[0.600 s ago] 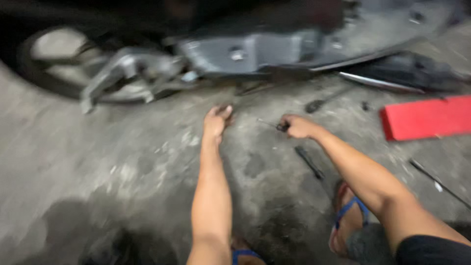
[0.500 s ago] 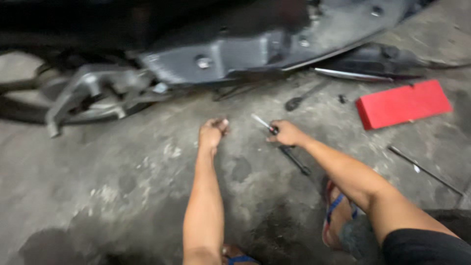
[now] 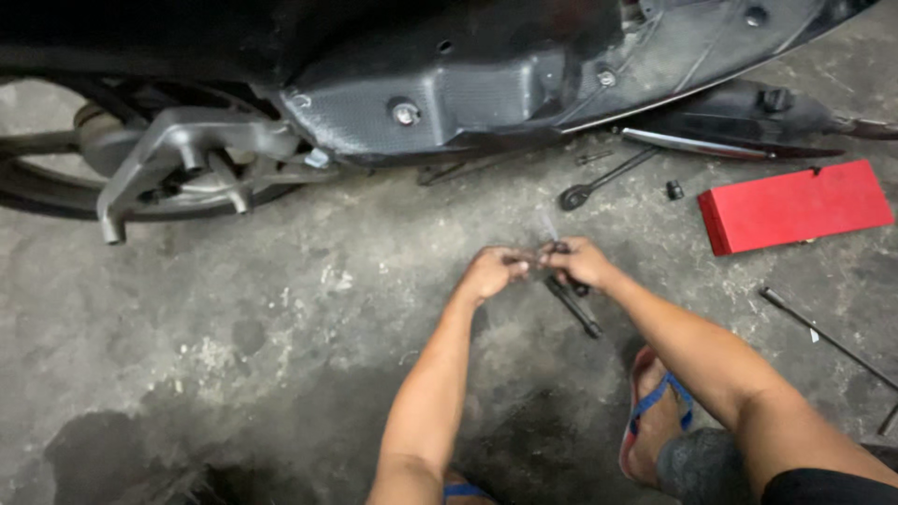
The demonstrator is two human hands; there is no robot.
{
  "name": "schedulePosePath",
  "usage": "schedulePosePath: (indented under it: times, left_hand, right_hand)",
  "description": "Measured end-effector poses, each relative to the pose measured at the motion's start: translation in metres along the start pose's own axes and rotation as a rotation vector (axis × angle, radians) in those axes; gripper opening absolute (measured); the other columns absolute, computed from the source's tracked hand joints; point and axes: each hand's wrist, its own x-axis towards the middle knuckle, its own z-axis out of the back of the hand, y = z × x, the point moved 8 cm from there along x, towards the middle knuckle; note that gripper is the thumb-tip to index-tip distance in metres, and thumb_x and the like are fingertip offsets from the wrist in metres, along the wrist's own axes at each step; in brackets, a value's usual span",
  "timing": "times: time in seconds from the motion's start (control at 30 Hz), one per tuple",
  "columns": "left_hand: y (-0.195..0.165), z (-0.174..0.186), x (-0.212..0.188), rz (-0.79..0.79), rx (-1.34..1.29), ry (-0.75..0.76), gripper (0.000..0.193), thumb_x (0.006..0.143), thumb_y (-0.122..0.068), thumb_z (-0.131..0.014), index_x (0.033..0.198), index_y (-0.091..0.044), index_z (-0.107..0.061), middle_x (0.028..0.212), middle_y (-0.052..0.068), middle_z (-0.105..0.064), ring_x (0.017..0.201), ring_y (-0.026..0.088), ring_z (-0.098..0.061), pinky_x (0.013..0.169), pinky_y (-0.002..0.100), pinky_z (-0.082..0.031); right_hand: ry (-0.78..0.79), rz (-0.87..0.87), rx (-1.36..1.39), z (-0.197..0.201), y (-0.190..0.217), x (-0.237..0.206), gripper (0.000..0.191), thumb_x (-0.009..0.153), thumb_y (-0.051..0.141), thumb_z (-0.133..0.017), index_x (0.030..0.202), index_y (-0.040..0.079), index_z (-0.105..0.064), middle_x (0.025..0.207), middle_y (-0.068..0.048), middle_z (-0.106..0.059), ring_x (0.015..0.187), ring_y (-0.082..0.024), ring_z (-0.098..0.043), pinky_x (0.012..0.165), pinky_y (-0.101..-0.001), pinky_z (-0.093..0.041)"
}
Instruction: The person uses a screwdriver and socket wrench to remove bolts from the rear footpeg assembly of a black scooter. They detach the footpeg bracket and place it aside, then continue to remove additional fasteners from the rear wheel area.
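A small dark tool is held above the concrete floor, between both hands, just in front of the motorcycle's underside. The right hand has its grip clenched around the tool's dark handle. The left hand is closed at the tool's other end, fingers pinching something too blurred to identify. A second dark tool lies on the floor directly beneath the hands.

Outward: a ratchet wrench and a small black socket lie near the black motorcycle body panel. A flat red rectangular box sits on the floor to the right, well apart from the hands. A thin metal rod lies below it. The rear wheel and swingarm occupy the upper left. The floor is stained, grey and dim. A foot in a blue-strapped sandal rests near the right arm.
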Motion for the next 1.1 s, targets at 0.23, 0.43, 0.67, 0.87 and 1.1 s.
schedulePosePath:
  times: [0.23, 0.43, 0.67, 0.87, 1.1]
  left_hand:
    - [0.004, 0.033, 0.003, -0.049, 0.005, -0.09, 0.045, 0.094, -0.019, -0.071, 0.136, -0.003, -0.063, 0.117, 0.008, -0.073, 0.094, 0.015, -0.07, 0.083, 0.032, -0.057]
    - [0.019, 0.061, -0.009, 0.063, 0.135, -0.106, 0.05, 0.094, -0.03, -0.069, 0.138, -0.006, -0.063, 0.116, 0.01, -0.075, 0.091, 0.018, -0.07, 0.083, 0.034, -0.057]
    - [0.038, 0.053, -0.026, 0.196, 0.013, -0.063, 0.054, 0.095, -0.031, -0.067, 0.143, -0.008, -0.058, 0.126, 0.01, -0.072, 0.099, 0.02, -0.07, 0.087, 0.036, -0.055]
    - [0.036, 0.054, -0.035, 0.193, -0.038, -0.086, 0.052, 0.096, -0.029, -0.066, 0.142, -0.007, -0.058, 0.126, 0.011, -0.072, 0.099, 0.021, -0.072, 0.087, 0.037, -0.056]
    - [0.049, 0.071, -0.054, 0.255, -0.058, -0.128, 0.051, 0.097, -0.03, -0.064, 0.143, -0.007, -0.057, 0.123, 0.011, -0.073, 0.1, 0.02, -0.071, 0.088, 0.036, -0.056]
  right_hand:
    - [-0.311, -0.089, -0.068, 0.085, -0.007, -0.009, 0.009, 0.086, 0.013, -0.075, 0.09, 0.005, -0.075, 0.069, -0.003, -0.065, 0.05, -0.013, -0.054, 0.046, -0.0311, -0.041]
    - [-0.544, -0.098, -0.089, 0.142, -0.025, -0.035, 0.018, 0.077, 0.016, -0.083, 0.087, 0.006, -0.071, 0.069, -0.003, -0.063, 0.059, -0.018, -0.055, 0.054, -0.0365, -0.043]
    - [-0.675, -0.05, -0.483, 0.129, -0.018, -0.042, 0.036, 0.072, 0.024, -0.086, 0.102, 0.007, -0.075, 0.092, -0.015, -0.076, 0.086, -0.03, -0.072, 0.079, -0.0424, -0.056]
    - [-0.787, -0.146, -0.625, 0.134, -0.005, -0.058, 0.042, 0.076, 0.03, -0.083, 0.108, 0.006, -0.072, 0.103, -0.024, -0.073, 0.099, -0.043, -0.069, 0.086, -0.0498, -0.054]
    - [-0.955, -0.164, -0.666, 0.144, -0.039, -0.081, 0.039, 0.084, 0.032, -0.078, 0.107, 0.002, -0.071, 0.107, -0.026, -0.07, 0.103, -0.045, -0.067, 0.09, -0.0514, -0.053]
